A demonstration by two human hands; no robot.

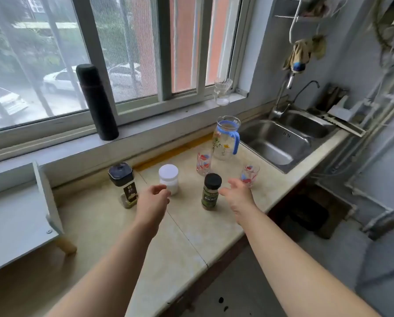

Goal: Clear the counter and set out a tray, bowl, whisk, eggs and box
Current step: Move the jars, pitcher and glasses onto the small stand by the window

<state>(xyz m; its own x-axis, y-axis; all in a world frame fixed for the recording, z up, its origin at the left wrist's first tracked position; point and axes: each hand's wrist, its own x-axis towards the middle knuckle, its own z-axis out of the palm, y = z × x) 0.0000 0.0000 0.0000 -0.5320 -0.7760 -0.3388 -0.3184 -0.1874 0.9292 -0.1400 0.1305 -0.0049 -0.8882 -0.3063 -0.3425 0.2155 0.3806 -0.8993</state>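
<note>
Crowding the counter (191, 236), a pitcher (225, 140) is set at one o'clock; no tray or bowl is seen. Held loosely open and empty are the left hand (156, 197) and right hand (239, 193); the green spice jar (211, 191) between them could be toppled by haste.

Beyond the left hand (153, 199) a wide window (132, 49) lets in daylight; right of the right hand (238, 193) lie a steel sink (280, 143) and grey floor (328, 259).
</note>
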